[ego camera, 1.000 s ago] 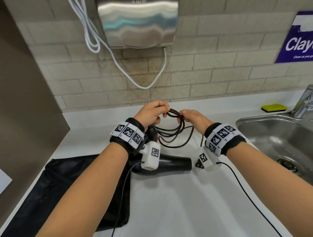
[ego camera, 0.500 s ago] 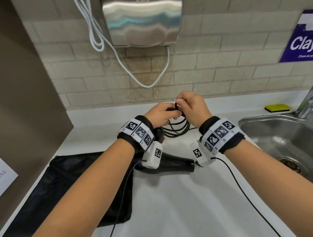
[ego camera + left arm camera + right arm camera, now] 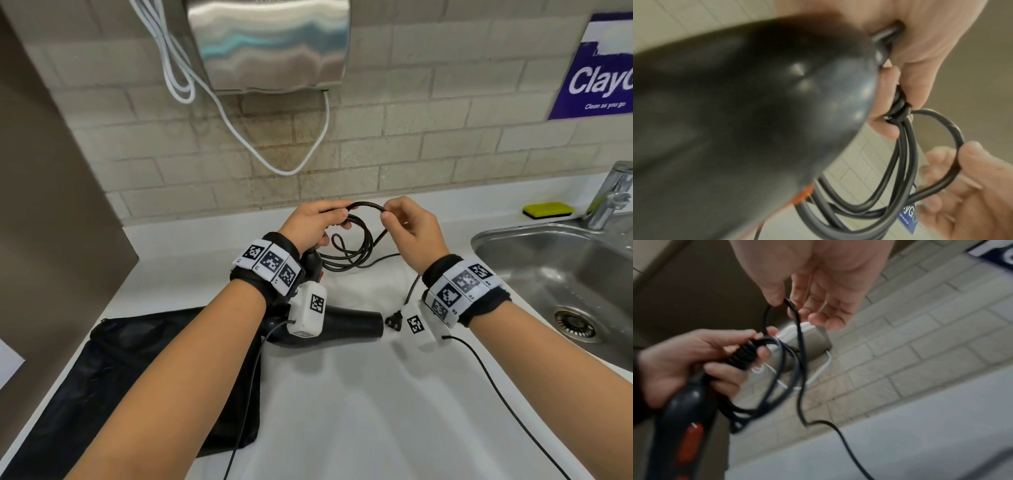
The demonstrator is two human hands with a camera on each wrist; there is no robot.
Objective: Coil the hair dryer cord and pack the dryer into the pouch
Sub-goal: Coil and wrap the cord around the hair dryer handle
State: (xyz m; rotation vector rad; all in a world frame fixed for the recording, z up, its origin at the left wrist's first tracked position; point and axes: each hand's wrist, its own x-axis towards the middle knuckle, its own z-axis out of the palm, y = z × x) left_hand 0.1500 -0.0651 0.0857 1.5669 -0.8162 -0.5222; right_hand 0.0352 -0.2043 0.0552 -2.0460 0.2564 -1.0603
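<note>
The black hair dryer (image 3: 349, 325) lies on the white counter, its handle (image 3: 684, 418) rising toward my left hand (image 3: 315, 222). That hand grips several loops of the black cord (image 3: 356, 246) gathered at the handle's end. My right hand (image 3: 407, 226) pinches the cord (image 3: 789, 303) between thumb and forefinger, a short way right of the left hand. From there the cord trails down to the plug (image 3: 394, 322), which rests on the counter by the dryer's nozzle. The black mesh pouch (image 3: 144, 377) lies flat at the left, under my left forearm.
A steel sink (image 3: 561, 274) with a tap (image 3: 613, 195) is at the right, a yellow sponge (image 3: 548, 209) behind it. A wall hand dryer (image 3: 270, 44) with a white cable (image 3: 239, 137) hangs above. A brown panel (image 3: 51, 222) bounds the left side.
My right hand has moved away from the left hand to the right, drawing out a fresh stretch of cord. The plug end has come into view beside the nozzle.
</note>
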